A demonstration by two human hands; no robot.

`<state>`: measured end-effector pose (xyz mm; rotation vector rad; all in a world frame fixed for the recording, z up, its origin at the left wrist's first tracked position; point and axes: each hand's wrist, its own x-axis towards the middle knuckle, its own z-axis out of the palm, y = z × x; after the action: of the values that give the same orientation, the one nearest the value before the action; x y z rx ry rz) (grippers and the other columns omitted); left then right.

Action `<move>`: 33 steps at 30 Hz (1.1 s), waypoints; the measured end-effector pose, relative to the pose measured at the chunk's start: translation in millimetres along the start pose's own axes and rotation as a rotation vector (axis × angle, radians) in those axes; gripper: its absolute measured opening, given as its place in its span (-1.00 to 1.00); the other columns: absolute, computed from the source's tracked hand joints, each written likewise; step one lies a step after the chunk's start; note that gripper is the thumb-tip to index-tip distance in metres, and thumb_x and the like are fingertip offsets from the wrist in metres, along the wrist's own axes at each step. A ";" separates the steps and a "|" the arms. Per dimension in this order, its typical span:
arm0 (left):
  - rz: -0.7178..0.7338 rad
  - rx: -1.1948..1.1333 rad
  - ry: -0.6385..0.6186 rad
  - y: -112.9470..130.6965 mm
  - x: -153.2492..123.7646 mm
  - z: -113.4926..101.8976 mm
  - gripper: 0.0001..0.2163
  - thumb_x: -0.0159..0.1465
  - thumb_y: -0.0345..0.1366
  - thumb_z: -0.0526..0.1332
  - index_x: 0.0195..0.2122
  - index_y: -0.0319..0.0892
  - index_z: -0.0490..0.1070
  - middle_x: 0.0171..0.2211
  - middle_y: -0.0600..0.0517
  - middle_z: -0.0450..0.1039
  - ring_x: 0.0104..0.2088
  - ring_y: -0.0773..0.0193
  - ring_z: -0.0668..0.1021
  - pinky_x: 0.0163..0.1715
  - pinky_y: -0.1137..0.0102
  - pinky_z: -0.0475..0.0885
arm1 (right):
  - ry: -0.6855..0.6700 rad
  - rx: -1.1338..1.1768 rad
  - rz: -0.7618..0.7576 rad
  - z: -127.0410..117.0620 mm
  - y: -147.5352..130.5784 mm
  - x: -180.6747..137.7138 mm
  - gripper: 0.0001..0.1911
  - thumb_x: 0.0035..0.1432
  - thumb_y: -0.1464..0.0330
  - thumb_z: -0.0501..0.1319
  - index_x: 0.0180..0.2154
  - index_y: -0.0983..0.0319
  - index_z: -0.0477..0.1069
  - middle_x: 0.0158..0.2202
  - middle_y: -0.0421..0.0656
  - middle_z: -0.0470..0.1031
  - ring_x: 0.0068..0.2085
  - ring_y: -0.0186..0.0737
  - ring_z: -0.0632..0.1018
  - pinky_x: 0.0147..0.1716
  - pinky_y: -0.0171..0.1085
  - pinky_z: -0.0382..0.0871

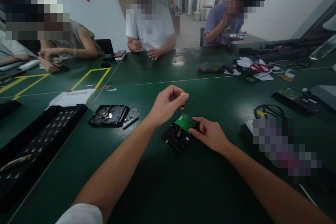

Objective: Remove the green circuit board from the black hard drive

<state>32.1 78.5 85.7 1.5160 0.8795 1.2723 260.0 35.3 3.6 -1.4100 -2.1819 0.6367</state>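
Note:
A black hard drive (176, 138) lies on the green table (162, 182) with its green circuit board (185, 121) facing up. My right hand (210, 134) rests on the drive's right edge, fingers closed on it beside the board. My left hand (166, 106) hovers just above the drive, fingers pinched round a small yellow-topped tool (183, 95), most of which is hidden in the hand.
A second opened drive (109, 114) and a loose circuit board (131, 117) lie to the left, beside a black tray (34, 140). Cables (269, 111), a board (290, 94) and red scissors (258, 67) sit at right. Three people sit across the table.

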 end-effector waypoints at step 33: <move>-0.012 -0.015 -0.021 -4.7 2.8 -3.4 -0.75 0.43 -0.13 0.15 -0.08 -0.15 0.51 -0.15 -0.07 0.53 -0.11 0.21 0.57 -0.31 0.42 0.58 | -0.017 -0.001 0.014 0.8 0.8 -0.4 -0.47 0.33 0.06 0.25 0.17 0.24 0.45 -0.50 -0.30 0.41 -0.48 -0.28 0.47 -0.43 -0.26 0.25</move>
<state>29.6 83.2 82.2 1.5071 0.8626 1.2499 260.2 35.1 2.4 -1.4271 -2.1878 0.6547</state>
